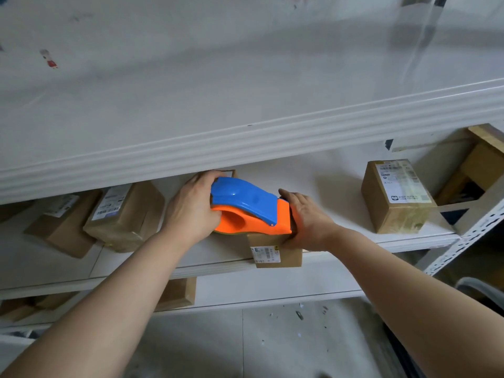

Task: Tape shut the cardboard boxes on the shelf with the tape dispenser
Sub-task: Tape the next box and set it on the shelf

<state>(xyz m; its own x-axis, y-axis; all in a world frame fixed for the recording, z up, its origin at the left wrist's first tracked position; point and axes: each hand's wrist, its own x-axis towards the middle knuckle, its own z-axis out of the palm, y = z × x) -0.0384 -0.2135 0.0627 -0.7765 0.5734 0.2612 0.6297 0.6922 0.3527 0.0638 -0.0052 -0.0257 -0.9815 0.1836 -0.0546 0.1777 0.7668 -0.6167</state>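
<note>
On the middle shelf (330, 181) of a white rack, at the far left, a brown cardboard box (61, 227) sits with a white label on top, partly under the shadow of the upper shelf board (245, 137). Just beside it, and touching it, a second labelled box (124, 216) lies tilted, its near end wrapped in clear tape. Right of these, the left hand (191, 208) has its fingers curled round the rear end of the blue and orange tape dispenser (245, 208), gripping it firmly. The dispenser lies lengthwise across the top of a small cardboard box (275, 252), which overhangs the shelf's front edge, a barcode label on its near face. At the dispenser's orange front end, the right hand (306, 219) clasps the right end of this small box, thumb on the near face and fingers over the top, close against the dispenser; whether they touch it I cannot tell. Further right, well apart, a taped box (395, 197) stands upright with a shipping label on top. At the far right an open carton (482, 165) rests against the rack's perforated upright (463, 241). Below, on the lower shelf, another carton (177, 293) shows.
</note>
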